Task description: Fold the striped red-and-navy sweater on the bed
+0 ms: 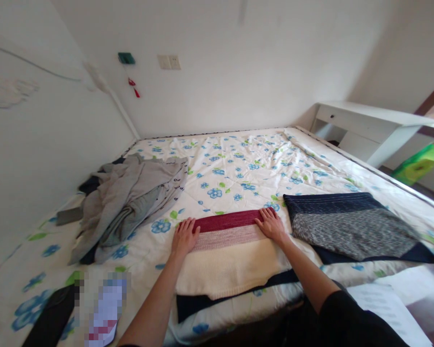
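Note:
A folded knit sweater [231, 262] in bands of dark red, pink and cream lies flat on the bed in front of me. Part of a dark navy layer shows from under its near edge. My left hand [185, 236] rests on the sweater's far left corner, fingers spread. On the far right corner lies my right hand [270, 224], its fingers also stretched out flat. To the right is a second folded knit piece [354, 229], navy and speckled grey. A loose heap of grey clothes [130, 197] sits at the left.
Blue flowers pattern the bed sheet [235, 178]. A black object [54, 313] and a partly blurred pale flat object [106, 308] lie at the near left. White papers [386, 308] are at the near right. A white desk [361, 120] stands beyond the bed's right edge.

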### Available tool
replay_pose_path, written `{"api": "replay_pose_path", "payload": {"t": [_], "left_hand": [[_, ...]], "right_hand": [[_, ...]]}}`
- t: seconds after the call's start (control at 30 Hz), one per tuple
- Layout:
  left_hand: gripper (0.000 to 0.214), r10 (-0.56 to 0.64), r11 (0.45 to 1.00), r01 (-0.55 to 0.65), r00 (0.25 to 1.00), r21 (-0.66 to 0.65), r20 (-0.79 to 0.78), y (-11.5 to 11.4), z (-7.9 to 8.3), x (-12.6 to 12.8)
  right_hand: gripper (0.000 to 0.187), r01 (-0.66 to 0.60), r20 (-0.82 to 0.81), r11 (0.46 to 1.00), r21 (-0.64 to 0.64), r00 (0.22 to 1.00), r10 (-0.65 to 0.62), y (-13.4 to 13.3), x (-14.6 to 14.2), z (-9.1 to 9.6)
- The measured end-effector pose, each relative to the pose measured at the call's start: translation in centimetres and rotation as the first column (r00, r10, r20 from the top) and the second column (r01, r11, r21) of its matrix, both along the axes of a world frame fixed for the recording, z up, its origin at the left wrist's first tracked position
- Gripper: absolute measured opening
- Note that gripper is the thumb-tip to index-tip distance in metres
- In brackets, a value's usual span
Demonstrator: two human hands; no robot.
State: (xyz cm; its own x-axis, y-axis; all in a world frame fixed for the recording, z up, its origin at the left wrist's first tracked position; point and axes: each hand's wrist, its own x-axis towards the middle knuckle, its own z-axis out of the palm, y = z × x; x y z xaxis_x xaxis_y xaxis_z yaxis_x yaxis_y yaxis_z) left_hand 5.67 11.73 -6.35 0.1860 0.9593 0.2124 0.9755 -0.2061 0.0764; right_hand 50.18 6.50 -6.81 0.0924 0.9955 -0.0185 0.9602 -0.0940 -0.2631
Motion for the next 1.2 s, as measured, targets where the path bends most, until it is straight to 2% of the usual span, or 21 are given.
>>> {"api": "replay_pose_path", "payload": {"t": [0.13,0.27,0.33,0.43,0.53,0.63,0.73,0.97,1.07,1.13,1.2], "left_hand": [[0.068,0.083,0.996,-0.082,0.997,-0.046,0.007,0.1,-0.2,-2.0],[0.069,0.134,0.982,-0.135,0.991,-0.135,-0.015,0.4,1.1,-2.4],[0.068,0.131,0.985,-0.134,0.991,-0.109,-0.030,0.5,1.8,-0.9],[0.067,-0.013,1.000,0.013,1.000,-0.015,-0.019,-0.3,2.1,3.7],[0.064,-0.180,0.983,0.181,0.984,-0.040,0.010,-1.7,1.1,8.5],[0.063,-0.214,0.973,0.216,0.976,-0.084,0.026,-2.6,0.1,10.4],[0.065,-0.164,0.982,0.165,0.986,-0.092,0.024,-2.2,0.0,8.8],[0.068,-0.061,0.996,0.060,0.998,-0.068,-0.015,0.1,0.6,0.3],[0.070,0.013,0.995,-0.016,1.000,-0.100,-0.023,0.3,0.5,-2.6],[0.071,0.036,0.993,-0.041,0.998,-0.110,-0.042,0.5,0.7,-3.5],[0.070,0.044,0.996,-0.048,0.997,-0.079,-0.057,0.7,1.2,-2.8]], "right_hand": [[0.078,0.050,0.021,0.998,-0.028,0.999,-0.050,-0.3,1.2,0.2],[0.077,0.087,0.023,0.995,-0.040,0.996,-0.086,-0.1,0.0,1.4],[0.078,0.081,0.004,0.997,-0.013,0.997,-0.081,0.0,-2.3,2.2],[0.076,-0.043,-0.076,0.998,0.034,0.996,0.046,0.0,-7.9,2.9],[0.071,-0.207,-0.165,0.978,0.029,0.964,0.209,-0.3,-13.9,2.9],[0.069,-0.261,-0.198,0.965,0.022,0.945,0.260,-0.6,-16.4,2.6],[0.071,-0.233,-0.183,0.972,0.033,0.955,0.235,-0.5,-14.4,2.5],[0.074,-0.079,-0.072,0.997,0.018,0.994,0.080,-0.3,-3.9,1.3],[0.075,0.002,-0.038,1.000,-0.007,0.999,-0.002,-0.4,-0.4,0.8],[0.075,0.060,-0.027,0.998,-0.026,0.998,-0.061,-0.3,0.6,0.9],[0.075,0.107,-0.030,0.994,-0.030,0.994,-0.108,0.1,-0.2,1.3]]}}
